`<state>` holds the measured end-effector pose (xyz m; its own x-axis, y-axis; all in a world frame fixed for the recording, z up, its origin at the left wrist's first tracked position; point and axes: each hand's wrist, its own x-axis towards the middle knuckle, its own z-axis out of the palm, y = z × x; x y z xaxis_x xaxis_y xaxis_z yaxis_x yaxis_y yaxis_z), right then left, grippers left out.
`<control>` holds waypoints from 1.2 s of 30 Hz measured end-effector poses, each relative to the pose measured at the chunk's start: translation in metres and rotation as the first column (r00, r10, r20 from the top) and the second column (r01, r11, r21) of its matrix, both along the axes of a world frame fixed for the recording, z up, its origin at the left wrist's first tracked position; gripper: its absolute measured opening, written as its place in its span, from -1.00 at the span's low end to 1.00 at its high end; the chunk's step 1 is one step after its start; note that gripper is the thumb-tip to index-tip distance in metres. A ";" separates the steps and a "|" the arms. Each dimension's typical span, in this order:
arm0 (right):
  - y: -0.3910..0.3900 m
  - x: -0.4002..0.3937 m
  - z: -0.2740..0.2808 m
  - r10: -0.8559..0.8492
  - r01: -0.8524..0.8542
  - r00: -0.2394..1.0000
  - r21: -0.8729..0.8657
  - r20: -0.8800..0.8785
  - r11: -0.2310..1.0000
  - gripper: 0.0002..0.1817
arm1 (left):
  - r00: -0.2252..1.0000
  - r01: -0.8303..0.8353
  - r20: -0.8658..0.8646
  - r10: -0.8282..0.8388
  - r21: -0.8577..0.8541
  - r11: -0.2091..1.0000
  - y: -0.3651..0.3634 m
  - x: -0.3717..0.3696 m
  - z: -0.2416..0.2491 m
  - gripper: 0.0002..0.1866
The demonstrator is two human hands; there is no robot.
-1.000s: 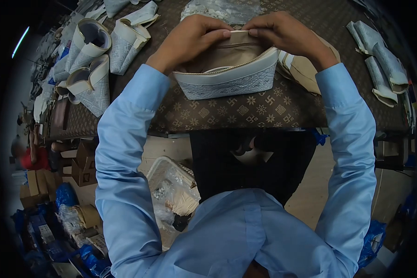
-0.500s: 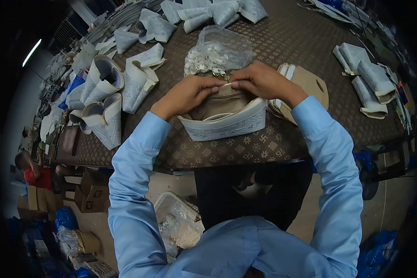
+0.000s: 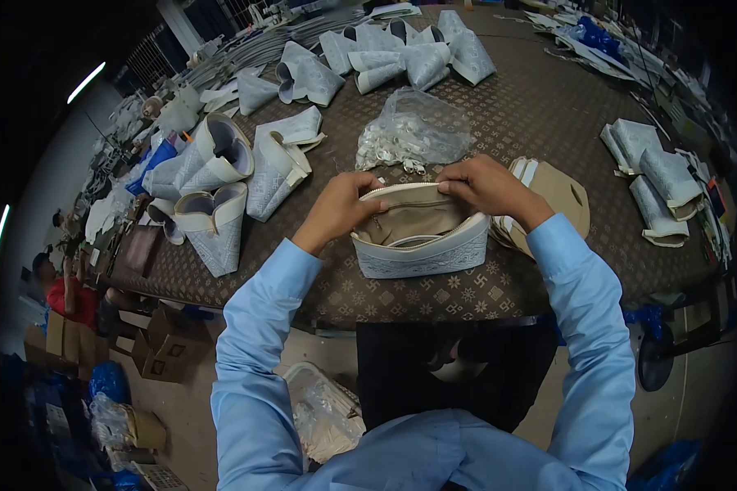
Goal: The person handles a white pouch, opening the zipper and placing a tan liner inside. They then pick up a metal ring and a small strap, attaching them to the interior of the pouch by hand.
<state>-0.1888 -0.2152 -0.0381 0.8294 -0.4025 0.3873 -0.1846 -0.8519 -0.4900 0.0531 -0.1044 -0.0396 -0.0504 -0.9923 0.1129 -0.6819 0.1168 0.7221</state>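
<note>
A pale, patterned zip bag (image 3: 422, 260) stands on the table close to its front edge, its mouth unzipped and the beige lining showing. My left hand (image 3: 342, 209) grips the left part of the far rim, fingers closed on it. Farther right along the same rim, my right hand (image 3: 487, 186) pinches the edge between thumb and fingers. Just behind the bag lies a clear plastic bag (image 3: 409, 131) of small whitish pieces with some metal parts. Flat beige panels (image 3: 561, 200) are stacked beside my right hand.
Several patterned bag pieces (image 3: 213, 233) stand on the left, with more (image 3: 401, 61) along the back. Others (image 3: 659, 172) lie at the right edge. A brown patterned cloth (image 3: 540, 106) covers the table. A person in red (image 3: 72, 299) is at far left; a bin (image 3: 323, 409) stands below.
My hands have moved apart along the rim, and the bag's mouth is wider. The whole view has shifted, so the table things appear lower and further right.
</note>
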 end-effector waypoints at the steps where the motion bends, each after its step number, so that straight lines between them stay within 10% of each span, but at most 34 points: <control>1: 0.002 0.000 0.001 -0.001 0.001 1.000 -0.011 0.001 1.000 -0.79 | 0.998 -0.010 -0.055 0.009 -0.010 1.000 0.001 0.000 0.001 -0.80; 8: 0.012 0.002 0.007 -0.075 0.076 0.997 0.105 -0.015 0.992 -0.79 | 0.988 0.007 -0.154 0.007 0.086 0.996 0.003 -0.001 0.009 -0.81; 16: 0.006 0.007 0.006 -0.010 0.014 1.000 0.198 -0.018 0.980 -0.77 | 0.964 0.071 0.266 -0.029 -0.150 0.986 -0.014 -0.044 0.016 -0.76; 18: 0.004 0.008 0.004 0.002 -0.003 1.000 0.216 0.005 0.976 -0.78 | 0.987 0.097 0.120 -0.103 0.055 0.994 -0.015 -0.039 0.022 -0.76; 25: 0.005 0.022 0.021 0.048 -0.054 0.961 -0.012 -0.273 0.998 -0.70 | 0.881 0.263 0.425 -0.210 -0.069 0.962 -0.021 -0.044 0.020 -0.76; 34: 0.007 0.027 -0.005 -0.046 -0.001 0.983 -0.257 -0.176 0.966 -0.72 | 0.946 0.325 0.036 -0.323 -0.103 0.940 -0.026 -0.043 0.013 -0.78; 36: 0.007 0.025 -0.005 -0.115 0.047 0.971 -0.303 -0.211 0.952 -0.75 | 0.882 0.335 0.384 -0.272 -0.106 0.936 -0.023 -0.052 0.024 -0.81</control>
<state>-0.1640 -0.2087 -0.0431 0.8776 -0.3685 0.3066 -0.3348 -0.9289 -0.1582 0.0016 -0.1278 -0.0153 -0.4145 -0.8901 0.1895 -0.8010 0.4557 0.3883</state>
